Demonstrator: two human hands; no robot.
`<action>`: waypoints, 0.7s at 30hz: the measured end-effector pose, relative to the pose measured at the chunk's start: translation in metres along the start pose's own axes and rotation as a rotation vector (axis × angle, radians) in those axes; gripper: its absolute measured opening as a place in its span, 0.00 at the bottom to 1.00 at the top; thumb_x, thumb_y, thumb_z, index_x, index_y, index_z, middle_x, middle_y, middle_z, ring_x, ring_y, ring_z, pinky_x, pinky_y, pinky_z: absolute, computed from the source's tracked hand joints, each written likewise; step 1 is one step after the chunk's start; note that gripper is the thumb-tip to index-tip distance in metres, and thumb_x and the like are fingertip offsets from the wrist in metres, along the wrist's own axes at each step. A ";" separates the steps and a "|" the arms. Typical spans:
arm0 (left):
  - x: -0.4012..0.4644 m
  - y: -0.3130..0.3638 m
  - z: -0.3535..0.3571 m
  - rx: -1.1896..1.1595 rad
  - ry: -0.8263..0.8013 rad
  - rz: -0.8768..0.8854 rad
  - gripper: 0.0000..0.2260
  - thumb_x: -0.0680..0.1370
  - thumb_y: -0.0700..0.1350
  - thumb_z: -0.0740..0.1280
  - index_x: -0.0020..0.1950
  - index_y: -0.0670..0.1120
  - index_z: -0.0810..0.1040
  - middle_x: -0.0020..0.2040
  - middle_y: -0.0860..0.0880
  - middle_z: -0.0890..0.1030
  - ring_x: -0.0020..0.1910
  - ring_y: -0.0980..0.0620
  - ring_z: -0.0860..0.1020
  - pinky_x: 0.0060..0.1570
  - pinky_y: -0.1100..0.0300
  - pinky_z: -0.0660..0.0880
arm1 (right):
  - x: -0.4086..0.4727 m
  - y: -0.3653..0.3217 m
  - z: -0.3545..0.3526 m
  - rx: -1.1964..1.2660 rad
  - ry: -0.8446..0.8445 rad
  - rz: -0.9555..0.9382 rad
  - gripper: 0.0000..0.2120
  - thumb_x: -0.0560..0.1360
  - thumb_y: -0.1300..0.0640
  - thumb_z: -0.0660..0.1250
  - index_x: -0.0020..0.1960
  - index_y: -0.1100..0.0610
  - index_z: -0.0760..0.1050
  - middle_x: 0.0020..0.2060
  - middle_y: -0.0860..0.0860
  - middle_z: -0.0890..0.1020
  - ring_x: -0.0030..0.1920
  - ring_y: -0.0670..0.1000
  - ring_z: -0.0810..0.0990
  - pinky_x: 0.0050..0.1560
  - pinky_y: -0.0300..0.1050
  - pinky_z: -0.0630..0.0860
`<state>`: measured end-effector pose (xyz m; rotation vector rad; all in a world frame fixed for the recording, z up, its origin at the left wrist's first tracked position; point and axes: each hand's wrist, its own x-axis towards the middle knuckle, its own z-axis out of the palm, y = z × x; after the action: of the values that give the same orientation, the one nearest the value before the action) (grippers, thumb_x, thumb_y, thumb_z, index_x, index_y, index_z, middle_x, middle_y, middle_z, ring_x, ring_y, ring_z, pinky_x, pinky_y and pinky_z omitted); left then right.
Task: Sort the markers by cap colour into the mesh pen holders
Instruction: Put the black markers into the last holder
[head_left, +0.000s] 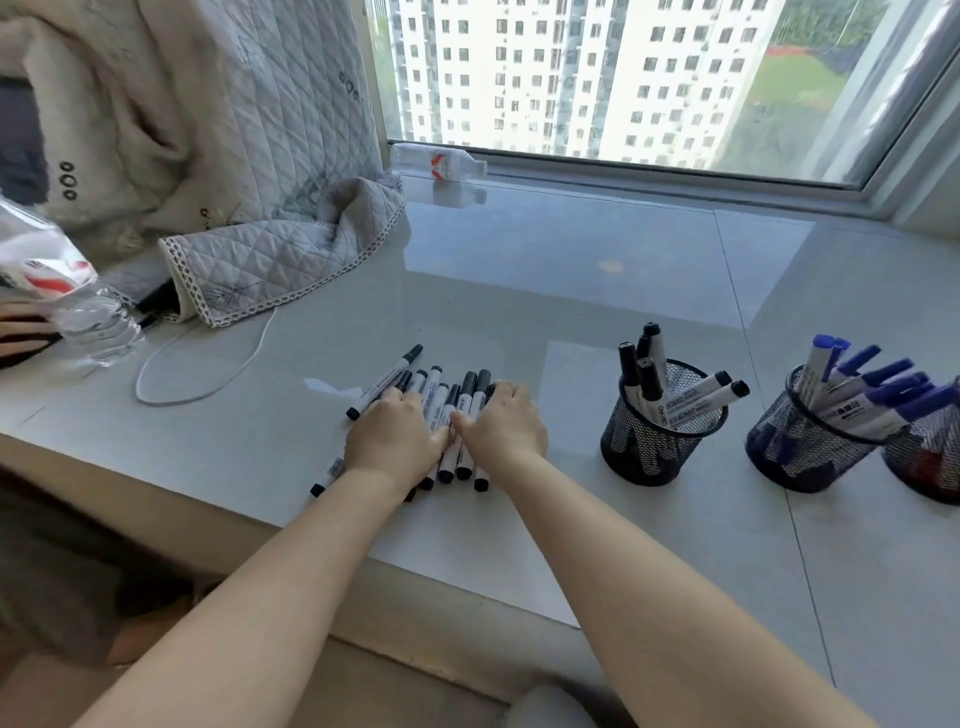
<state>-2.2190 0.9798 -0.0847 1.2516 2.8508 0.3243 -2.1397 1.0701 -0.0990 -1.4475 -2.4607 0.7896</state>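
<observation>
The sill (597, 291) carries everything: three mesh holders at right and a loose row of black-capped markers (447, 415) near the front edge. The black holder (660, 441) already has several black caps in it, the blue holder (810, 447) is full of blue ones, and a third holder (930, 457) is cut off by the frame.

The step appears to be gathering the row. Squeeze it evenly from both sides so no marker rolls off the edge, then lift the bunch to the black holder.

The left hand (389, 436) lies on the row's left part, fingers curled over the barrels. The right hand (504, 421) presses its right part, fingers bent; whether either has truly closed a grip I cannot tell.
</observation>
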 end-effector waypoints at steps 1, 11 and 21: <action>0.000 0.001 0.000 0.002 -0.002 0.002 0.26 0.75 0.60 0.61 0.63 0.42 0.71 0.60 0.43 0.74 0.59 0.45 0.74 0.51 0.53 0.73 | 0.001 0.000 -0.001 0.001 -0.012 0.004 0.31 0.74 0.41 0.61 0.68 0.60 0.61 0.63 0.56 0.68 0.63 0.57 0.69 0.61 0.50 0.68; -0.002 0.016 0.002 0.033 -0.082 -0.013 0.26 0.74 0.56 0.65 0.64 0.40 0.68 0.62 0.41 0.70 0.58 0.43 0.74 0.51 0.53 0.73 | 0.000 0.010 -0.014 -0.039 -0.113 0.050 0.30 0.76 0.42 0.56 0.68 0.62 0.61 0.64 0.56 0.65 0.63 0.58 0.68 0.60 0.51 0.68; -0.018 0.033 0.019 -0.009 -0.083 -0.026 0.18 0.77 0.47 0.59 0.61 0.37 0.66 0.61 0.39 0.69 0.60 0.41 0.69 0.54 0.52 0.70 | -0.018 0.039 -0.028 -0.125 -0.051 0.065 0.17 0.77 0.58 0.57 0.63 0.63 0.63 0.62 0.59 0.71 0.62 0.59 0.70 0.57 0.49 0.69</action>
<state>-2.1807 0.9918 -0.0984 1.1962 2.7898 0.2769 -2.0896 1.0792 -0.0941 -1.5766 -2.5543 0.7046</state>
